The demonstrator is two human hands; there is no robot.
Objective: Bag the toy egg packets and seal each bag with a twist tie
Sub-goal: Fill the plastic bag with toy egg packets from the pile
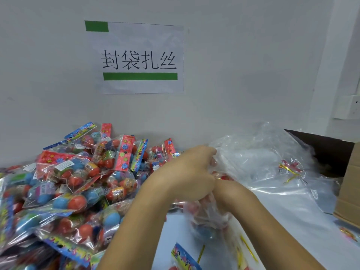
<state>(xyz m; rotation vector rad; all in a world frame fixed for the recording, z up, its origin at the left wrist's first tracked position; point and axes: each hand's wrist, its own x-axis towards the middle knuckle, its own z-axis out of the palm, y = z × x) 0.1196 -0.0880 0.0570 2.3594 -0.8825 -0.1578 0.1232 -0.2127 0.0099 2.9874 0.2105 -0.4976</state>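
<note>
Head view: left hand (187, 172) and right hand (226, 193) both pinch the clear bag (210, 213) neck. If my grip slackens, I reckon the neck reopens and packets spill.

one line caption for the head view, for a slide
Both hands gather the neck of a clear bag of toy eggs, beside a heap of egg packets, below a wall sign.

Taped on the grey wall (243, 65), upper centre: a white paper sign (136, 57) with black characters and green bars. Far right: a wall socket (348, 107), an open cardboard box (346, 188). Below: a white surface (292, 207).
</note>
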